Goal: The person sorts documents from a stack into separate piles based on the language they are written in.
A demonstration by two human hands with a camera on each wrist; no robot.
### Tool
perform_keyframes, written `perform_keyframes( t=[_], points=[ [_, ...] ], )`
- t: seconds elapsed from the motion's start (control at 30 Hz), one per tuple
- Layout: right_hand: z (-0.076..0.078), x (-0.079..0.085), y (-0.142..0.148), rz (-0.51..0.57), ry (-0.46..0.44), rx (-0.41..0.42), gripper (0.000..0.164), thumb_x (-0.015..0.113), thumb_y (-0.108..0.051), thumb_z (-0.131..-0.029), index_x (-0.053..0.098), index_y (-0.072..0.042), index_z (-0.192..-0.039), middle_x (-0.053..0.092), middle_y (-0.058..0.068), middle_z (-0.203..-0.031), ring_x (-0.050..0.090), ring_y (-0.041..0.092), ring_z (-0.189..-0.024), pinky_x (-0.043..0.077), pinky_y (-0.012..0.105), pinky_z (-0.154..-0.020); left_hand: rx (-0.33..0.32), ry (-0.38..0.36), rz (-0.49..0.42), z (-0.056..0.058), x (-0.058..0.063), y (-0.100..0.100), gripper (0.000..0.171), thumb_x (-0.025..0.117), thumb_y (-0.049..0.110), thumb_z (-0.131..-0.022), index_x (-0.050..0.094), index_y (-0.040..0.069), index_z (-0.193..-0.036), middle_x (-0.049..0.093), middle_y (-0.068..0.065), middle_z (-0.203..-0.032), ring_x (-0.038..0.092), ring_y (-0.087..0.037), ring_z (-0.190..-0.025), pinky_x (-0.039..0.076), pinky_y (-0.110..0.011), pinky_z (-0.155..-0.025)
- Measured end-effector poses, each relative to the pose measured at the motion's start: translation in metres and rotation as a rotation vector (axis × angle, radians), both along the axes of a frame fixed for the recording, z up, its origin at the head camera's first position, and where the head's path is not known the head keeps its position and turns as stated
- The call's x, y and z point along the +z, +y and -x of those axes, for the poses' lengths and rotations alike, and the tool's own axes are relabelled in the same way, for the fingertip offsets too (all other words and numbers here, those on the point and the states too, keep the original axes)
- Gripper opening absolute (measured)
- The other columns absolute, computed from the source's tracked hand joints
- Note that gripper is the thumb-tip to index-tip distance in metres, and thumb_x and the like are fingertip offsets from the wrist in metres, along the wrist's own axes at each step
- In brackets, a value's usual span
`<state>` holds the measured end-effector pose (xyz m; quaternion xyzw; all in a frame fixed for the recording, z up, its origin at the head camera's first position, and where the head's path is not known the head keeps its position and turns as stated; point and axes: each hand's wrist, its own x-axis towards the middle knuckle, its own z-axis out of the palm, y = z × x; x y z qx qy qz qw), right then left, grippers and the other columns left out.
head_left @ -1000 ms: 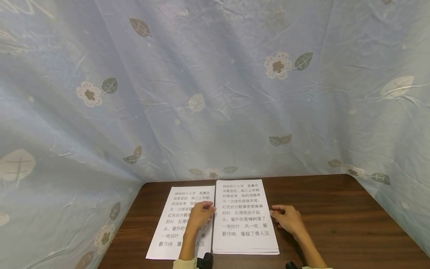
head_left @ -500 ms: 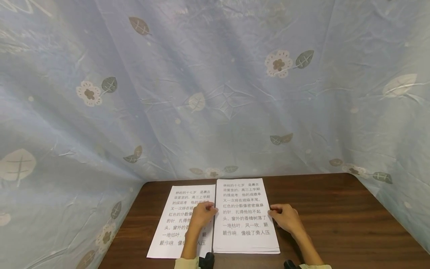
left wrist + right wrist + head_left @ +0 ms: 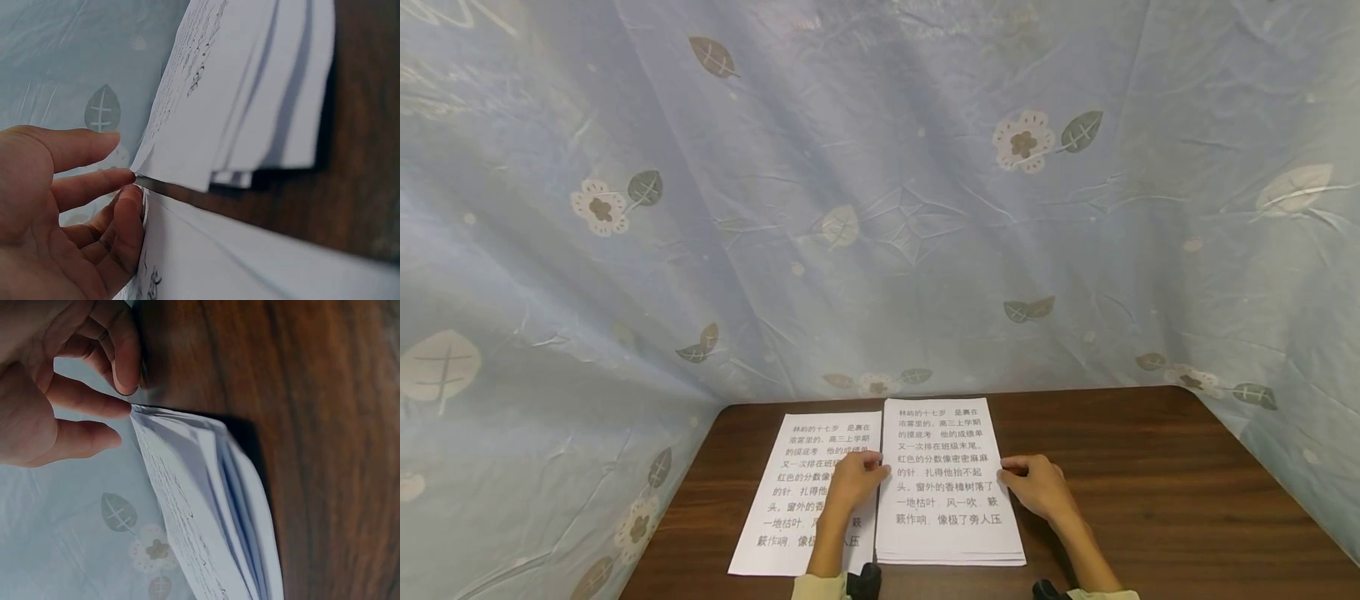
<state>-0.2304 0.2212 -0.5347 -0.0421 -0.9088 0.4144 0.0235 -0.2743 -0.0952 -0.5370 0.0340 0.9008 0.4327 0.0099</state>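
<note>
A stack of printed white sheets [image 3: 940, 533] lies on the brown table, its loose layers showing in both wrist views. To its left is another white printed sheet or stack [image 3: 775, 508]; I cannot tell how thick. My left hand [image 3: 850, 487] is over the left paper, an index fingertip [image 3: 128, 177] at the left edge of the right stack. Its thumb stands apart from the paper. On the other side, my right hand [image 3: 1041, 487] touches the stack's right edge with its index fingertip [image 3: 125, 407]. That thumb is also apart, and the other fingers bend near the tabletop.
Behind and at the sides of the dark brown wooden table [image 3: 1135, 483] hangs a pale blue cloth [image 3: 880, 250] with leaf and flower prints. A narrow gap separates the two papers. Black bands [image 3: 865, 579] and pale sleeves [image 3: 816, 587] show at the wrists.
The left hand has shifted slightly right, to the stack's left edge. The right hand has come slightly left against its right edge. The papers look much the same.
</note>
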Motion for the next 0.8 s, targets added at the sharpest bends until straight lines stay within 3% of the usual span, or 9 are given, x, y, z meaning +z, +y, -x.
perform_keyframes(
  t=[0.17, 0.27, 0.4, 0.53, 0.8],
  points=[
    [-0.0005, 0.0015, 0.0002, 0.006, 0.013, -0.005, 0.032, 0.073, -0.020, -0.099, 0.078, -0.001, -0.124, 0.075, 0.024, -0.128, 0.061, 0.052, -0.132, 0.053, 0.065, -0.101, 0.000, -0.002, 0.005, -0.0012, 0.0021, 0.0015, 0.040, 0.075, 0.023, -0.097, 0.075, 0.001, -0.129, 0.073, -0.008, -0.099, 0.062, -0.016, -0.079, 0.052, -0.027, -0.065],
    [-0.0011, 0.0023, -0.0004, 0.035, 0.026, -0.013, 0.032, 0.074, -0.018, -0.097, 0.077, -0.001, -0.124, 0.079, 0.016, -0.114, 0.070, 0.039, -0.111, 0.058, 0.050, -0.088, 0.001, 0.003, -0.007, -0.0017, 0.0037, 0.0024, 0.041, 0.075, 0.023, -0.097, 0.074, 0.000, -0.131, 0.074, -0.009, -0.101, 0.063, -0.015, -0.079, 0.053, -0.028, -0.065],
    [-0.0020, 0.0036, -0.0021, 0.154, 0.015, -0.015, 0.037, 0.076, -0.011, -0.095, 0.074, 0.004, -0.128, 0.075, 0.008, -0.100, 0.070, 0.020, -0.087, 0.063, 0.034, -0.071, -0.001, 0.013, -0.054, -0.0017, 0.0052, 0.0032, 0.040, 0.074, 0.021, -0.097, 0.074, 0.001, -0.132, 0.074, -0.010, -0.108, 0.067, -0.015, -0.084, 0.055, -0.028, -0.068],
    [-0.0022, 0.0055, -0.0041, 0.248, -0.003, -0.018, 0.039, 0.077, -0.005, -0.093, 0.070, 0.007, -0.130, 0.072, 0.011, -0.099, 0.072, 0.018, -0.084, 0.067, 0.036, -0.070, -0.024, 0.043, -0.103, -0.0005, 0.0052, 0.0032, 0.038, 0.074, 0.016, -0.096, 0.074, 0.001, -0.131, 0.075, -0.009, -0.107, 0.069, -0.014, -0.087, 0.057, -0.026, -0.068],
    [-0.0021, 0.0043, -0.0048, 0.267, -0.013, -0.034, 0.040, 0.074, -0.002, -0.093, 0.069, 0.007, -0.132, 0.071, 0.011, -0.098, 0.071, 0.019, -0.083, 0.067, 0.036, -0.069, -0.039, 0.028, -0.190, -0.0020, 0.0051, 0.0056, 0.038, 0.075, 0.005, -0.093, 0.072, -0.001, -0.131, 0.073, -0.010, -0.105, 0.069, -0.014, -0.080, 0.061, -0.027, -0.064]
  ],
)
